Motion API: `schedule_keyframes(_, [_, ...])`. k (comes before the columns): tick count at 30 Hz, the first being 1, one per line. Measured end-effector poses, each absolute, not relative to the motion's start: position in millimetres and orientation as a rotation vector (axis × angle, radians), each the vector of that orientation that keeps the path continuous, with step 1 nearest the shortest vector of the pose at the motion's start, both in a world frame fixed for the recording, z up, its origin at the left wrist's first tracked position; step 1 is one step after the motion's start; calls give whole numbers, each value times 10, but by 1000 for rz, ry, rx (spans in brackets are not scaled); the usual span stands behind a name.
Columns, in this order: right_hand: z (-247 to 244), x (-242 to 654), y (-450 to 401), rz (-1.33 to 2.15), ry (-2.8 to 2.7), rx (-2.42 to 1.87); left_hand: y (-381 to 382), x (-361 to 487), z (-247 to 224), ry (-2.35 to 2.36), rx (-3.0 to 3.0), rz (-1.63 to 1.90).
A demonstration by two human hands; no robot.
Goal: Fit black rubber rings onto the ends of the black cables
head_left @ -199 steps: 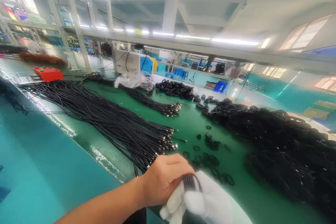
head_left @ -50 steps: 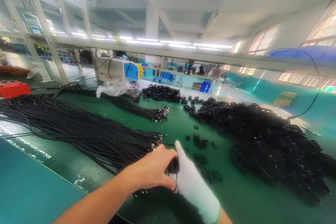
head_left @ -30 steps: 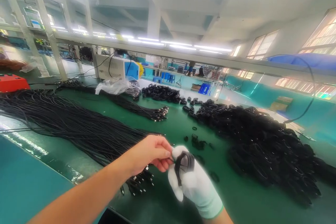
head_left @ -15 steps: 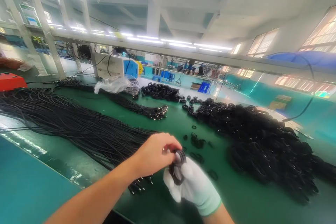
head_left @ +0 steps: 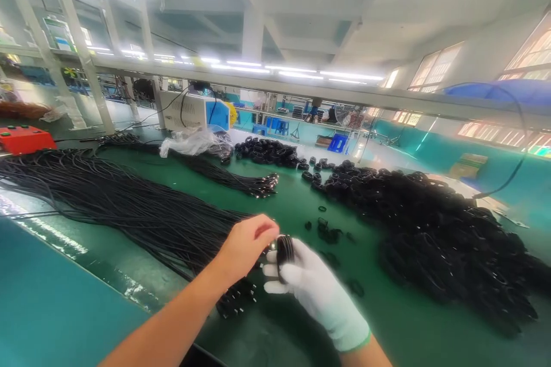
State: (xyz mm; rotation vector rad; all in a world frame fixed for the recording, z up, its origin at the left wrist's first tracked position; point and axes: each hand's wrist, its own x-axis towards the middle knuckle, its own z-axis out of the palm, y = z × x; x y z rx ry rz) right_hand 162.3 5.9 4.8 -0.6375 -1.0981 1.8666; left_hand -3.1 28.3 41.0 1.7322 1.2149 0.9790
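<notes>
A small coil of black cable (head_left: 284,253) is held in my right hand (head_left: 307,278), which wears a white glove; the thumb lies across the coil and the other fingers are behind it. My bare left hand (head_left: 249,241) is just left of the coil, with its fingers curled together near the coil's upper left side. Whatever its fingertips pinch is too small to make out. Beneath and behind my left hand, a long bundle of loose black cables (head_left: 142,206) stretches across the green table (head_left: 297,206), its metal-tipped ends below my wrist.
A big heap of coiled black cables (head_left: 430,229) covers the right side. Several small black rings lie mid-table. Farther back are a shorter cable bundle (head_left: 232,178), a plastic bag (head_left: 191,142), a blue-and-white machine (head_left: 193,112) and a red box (head_left: 26,139).
My left hand has drawn slightly left, off the top of the coil. My right hand has turned the coil more upright, and its fingers have spread behind it. The view has shifted slightly.
</notes>
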Motion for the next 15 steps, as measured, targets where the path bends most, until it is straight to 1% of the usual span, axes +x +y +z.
schedule_keyframes(5, [51, 1583, 64, 1799, -1205, -705, 82, 19, 280, 1058, 1379, 865])
schedule_keyframes(8, [29, 1559, 52, 1793, -1231, -652, 64, 43, 212, 977, 1280, 884])
schedule_keyframes(11, [-20, 1565, 44, 1863, -1172, -598, 95, 30, 186, 943, 1323, 847])
schedule_keyframes(13, [-44, 1574, 48, 1882, -1133, -615, 107, 0, 198, 1027, 1420, 806])
schedule_keyframes(15, [-42, 1578, 59, 1887, -1109, -648, 94, -37, 234, 1164, 1550, 873])
